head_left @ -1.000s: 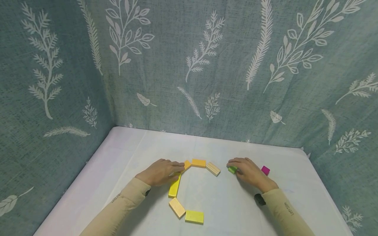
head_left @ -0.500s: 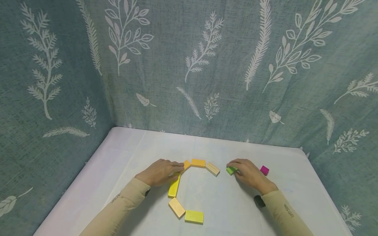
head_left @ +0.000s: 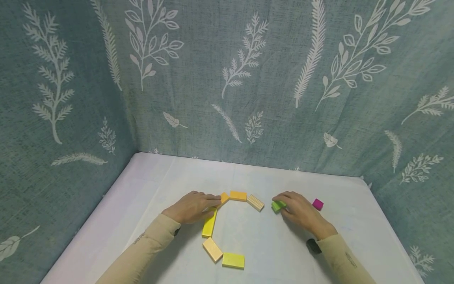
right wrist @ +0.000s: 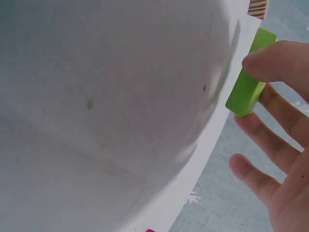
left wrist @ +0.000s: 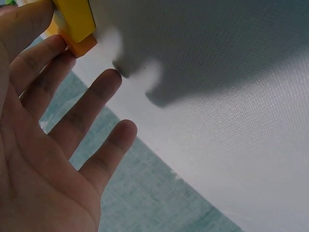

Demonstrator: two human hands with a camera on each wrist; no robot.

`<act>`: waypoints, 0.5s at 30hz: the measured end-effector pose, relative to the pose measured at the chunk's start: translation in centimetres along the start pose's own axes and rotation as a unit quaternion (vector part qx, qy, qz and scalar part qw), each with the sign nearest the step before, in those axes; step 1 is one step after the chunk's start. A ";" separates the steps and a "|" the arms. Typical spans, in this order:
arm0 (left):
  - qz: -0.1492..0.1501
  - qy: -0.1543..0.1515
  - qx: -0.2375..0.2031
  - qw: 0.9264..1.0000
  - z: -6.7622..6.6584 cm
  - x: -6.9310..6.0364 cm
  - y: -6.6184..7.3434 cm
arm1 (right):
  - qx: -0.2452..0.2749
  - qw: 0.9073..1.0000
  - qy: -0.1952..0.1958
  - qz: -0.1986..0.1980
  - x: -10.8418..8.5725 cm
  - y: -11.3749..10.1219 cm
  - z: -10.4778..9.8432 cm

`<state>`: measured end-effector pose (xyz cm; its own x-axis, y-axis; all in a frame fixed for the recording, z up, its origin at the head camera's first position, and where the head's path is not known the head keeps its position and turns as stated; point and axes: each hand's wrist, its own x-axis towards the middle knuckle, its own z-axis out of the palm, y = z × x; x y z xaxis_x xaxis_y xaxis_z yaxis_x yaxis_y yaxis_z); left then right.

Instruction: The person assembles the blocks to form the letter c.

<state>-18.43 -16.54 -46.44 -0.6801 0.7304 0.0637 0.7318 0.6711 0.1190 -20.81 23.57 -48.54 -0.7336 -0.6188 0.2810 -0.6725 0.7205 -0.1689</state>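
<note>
My right hand [head_left: 297, 208] pinches a green wooden block [head_left: 278, 206] between thumb and fingers, right of the striped block. In the right wrist view the thumb lies on one face of the green block [right wrist: 248, 87], with fingers behind it. My left hand [head_left: 193, 207] rests at the curve's upper left, its fingers mostly straight. Its fingertips touch the orange block [head_left: 223, 199], and its thumb is at the yellow block [head_left: 209, 225]. The left wrist view shows the thumb by the yellow block [left wrist: 77, 19] and two fingertips against the orange block [left wrist: 81, 47].
An orange block [head_left: 238, 196] and a striped natural block [head_left: 255, 202] carry the curve to the right. Below lie a tan block [head_left: 213, 249] and a yellow-green block [head_left: 233, 261]. A magenta block [head_left: 317, 204] sits behind my right wrist, on the white table [head_left: 276, 252].
The green block has turned slightly and moved a little toward me in my right hand. My right forearm has shifted slightly. The left hand stays in place.
</note>
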 end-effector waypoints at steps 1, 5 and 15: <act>-0.001 0.000 0.001 1.000 0.0 0.0 0.0 | -0.002 1.000 0.005 -0.006 -0.1 -0.1 -0.1; -0.005 -0.003 0.001 1.000 0.0 0.1 0.1 | -0.001 0.998 0.042 -0.040 -0.4 -0.3 -0.5; -0.005 0.000 0.005 1.000 0.4 0.0 0.0 | 0.019 0.993 0.086 -0.083 -1.4 -1.4 -1.4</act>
<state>-18.39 -16.50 -46.81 -0.6880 0.7230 0.0632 0.7248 0.6802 0.1094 -18.72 23.82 -47.38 -0.5875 -0.6628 0.4642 -0.7878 0.5996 -0.1409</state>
